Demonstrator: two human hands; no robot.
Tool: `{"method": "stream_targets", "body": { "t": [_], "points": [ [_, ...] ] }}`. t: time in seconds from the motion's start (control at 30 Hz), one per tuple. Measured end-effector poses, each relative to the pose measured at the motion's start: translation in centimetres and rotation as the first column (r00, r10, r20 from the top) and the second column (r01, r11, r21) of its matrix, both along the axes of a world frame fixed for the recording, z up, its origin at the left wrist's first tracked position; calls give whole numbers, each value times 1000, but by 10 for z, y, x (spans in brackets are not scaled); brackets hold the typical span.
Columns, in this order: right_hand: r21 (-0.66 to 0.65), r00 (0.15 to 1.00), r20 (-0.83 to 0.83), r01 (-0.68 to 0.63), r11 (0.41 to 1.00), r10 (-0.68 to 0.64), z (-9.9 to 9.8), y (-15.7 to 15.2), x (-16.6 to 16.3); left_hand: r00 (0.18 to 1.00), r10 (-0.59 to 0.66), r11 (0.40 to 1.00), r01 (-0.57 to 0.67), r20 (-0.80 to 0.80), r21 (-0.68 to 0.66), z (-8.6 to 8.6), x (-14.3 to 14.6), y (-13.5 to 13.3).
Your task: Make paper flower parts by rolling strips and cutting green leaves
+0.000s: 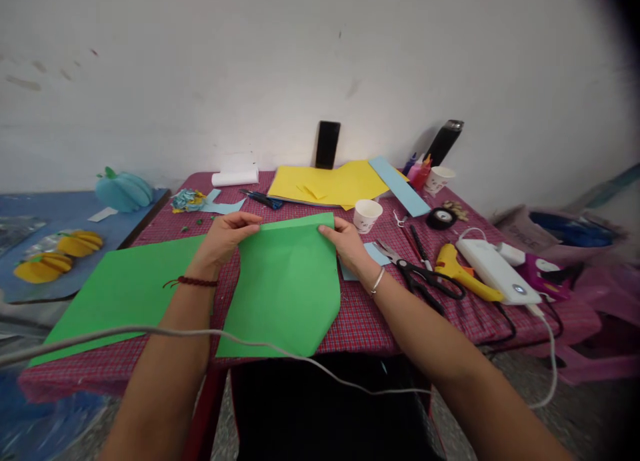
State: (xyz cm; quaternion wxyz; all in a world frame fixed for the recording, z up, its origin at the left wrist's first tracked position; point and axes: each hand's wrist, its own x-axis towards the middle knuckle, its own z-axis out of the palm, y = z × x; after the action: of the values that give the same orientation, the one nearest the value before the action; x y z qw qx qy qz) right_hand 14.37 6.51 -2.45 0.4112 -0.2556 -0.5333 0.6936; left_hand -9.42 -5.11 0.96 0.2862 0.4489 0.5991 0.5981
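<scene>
A folded green paper sheet [287,287] lies on the red checked table [370,317], its near edge hanging over the front. My left hand [227,237] pinches its far left corner, fingers closed on the edge. My right hand [347,242] pinches the far right corner the same way. A second green sheet [125,291] lies flat to the left, partly under my left forearm.
Black scissors [423,277], a yellow glue gun [463,271], a white power bank [493,271], paper cups [367,214], tape roll [440,218] and yellow sheets [330,184] fill the right and back. A phone [327,144] leans on the wall. Paper pumpkins [60,254] sit left. A white cable [280,351] crosses my arms.
</scene>
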Motion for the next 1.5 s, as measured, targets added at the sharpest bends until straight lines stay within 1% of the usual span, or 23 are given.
{"method": "stream_targets", "body": {
  "t": [0.17, 0.33, 0.4, 0.47, 0.53, 0.57, 0.63, 0.67, 0.73, 0.83, 0.93, 1.03, 1.13, 1.23, 1.4, 1.5],
  "points": [
    [15, 999, -15, 31, 999, -30, 2, 0, -1, 998, 25, 999, -24, -53, 25, -2, 2, 2],
    [5, 998, -20, 53, 999, -53, 3, -1, -1, 998, 54, 998, -53, -23, 34, -2, 6, 3],
    [-15, 998, -23, 56, 998, -57, 4, -1, -1, 996, 80, 996, -81, 42, 41, 1, 6, 3],
    [-44, 997, -25, 66, 997, -67, 4, 0, -1, 982, 70, 996, -79, 175, 43, 4, 4, 2],
    [-77, 996, -28, 81, 994, -84, 4, 2, -1, 947, 18, 998, -34, 319, 44, 6, -1, -1],
    [-90, 995, -30, 88, 992, -91, 4, 3, -1, 931, -15, 999, -3, 364, 47, 6, -3, -2],
    [-107, 994, -35, 96, 990, -101, 4, 5, -1, 919, -54, 998, 41, 390, 42, 4, -7, -5],
    [-109, 994, -37, 97, 989, -102, 4, 5, -1, 922, -52, 999, 52, 383, 10, 2, -7, -6],
    [-102, 994, -39, 97, 990, -102, 3, 6, -1, 934, -27, 993, 67, 356, -101, -1, -6, -8],
    [-58, 994, -33, 98, 994, -100, 3, 7, -1, 941, -7, 963, 98, 339, -252, -3, -1, -7],
    [36, 995, -10, 100, 994, -100, 6, 5, -1, 937, -2, 951, 110, 350, -289, -3, 1, -3],
    [170, 993, 40, 100, 980, -108, 13, 2, 0, 944, 61, 945, 49, 323, -323, -5, -7, 0],
    [275, 988, 101, 82, 958, -113, 18, -1, 0, 946, 106, 958, -14, 307, -287, -8, -16, 2],
    [327, 983, 138, 73, 942, -124, 20, -2, -2, 954, 82, 964, -3, 289, -264, -5, -18, -1],
    [324, 975, 122, 139, 936, -187, 22, 4, -3, 971, 97, 986, -64, 217, -155, 5, -10, -7],
    [297, 972, 91, 181, 938, -217, 23, 7, -1, 985, 48, 992, -28, 163, -123, 5, -9, -5]
  ]
}}
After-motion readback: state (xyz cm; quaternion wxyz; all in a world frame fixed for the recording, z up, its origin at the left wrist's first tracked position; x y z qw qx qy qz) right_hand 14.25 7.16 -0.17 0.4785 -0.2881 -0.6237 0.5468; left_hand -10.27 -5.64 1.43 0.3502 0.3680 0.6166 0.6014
